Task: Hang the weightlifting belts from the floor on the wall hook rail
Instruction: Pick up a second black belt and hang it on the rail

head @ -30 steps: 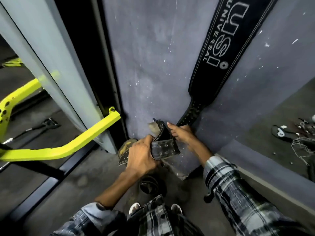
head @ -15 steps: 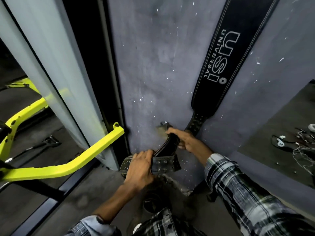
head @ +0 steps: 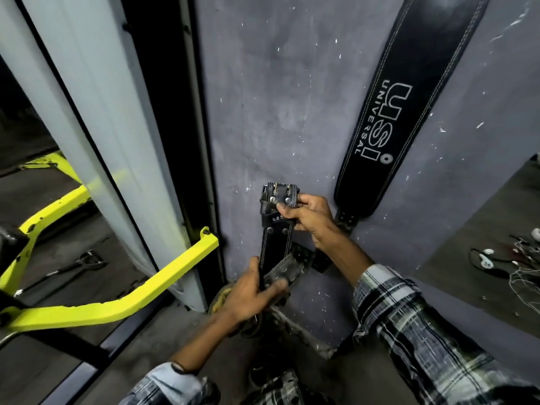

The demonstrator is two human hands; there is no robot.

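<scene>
Filling the far side, the grey wall is carrying a long black belt that is hanging flat on its right part, with white "USI UNIVERSAL" letters. At the left, a yellow bar is reaching to the wall's edge. A second belt is standing upright in front of the wall, left of the hanging one. The right hand is pinching its top end near the buckle. The left hand is gripping its folded lower part, above the floor.
</scene>
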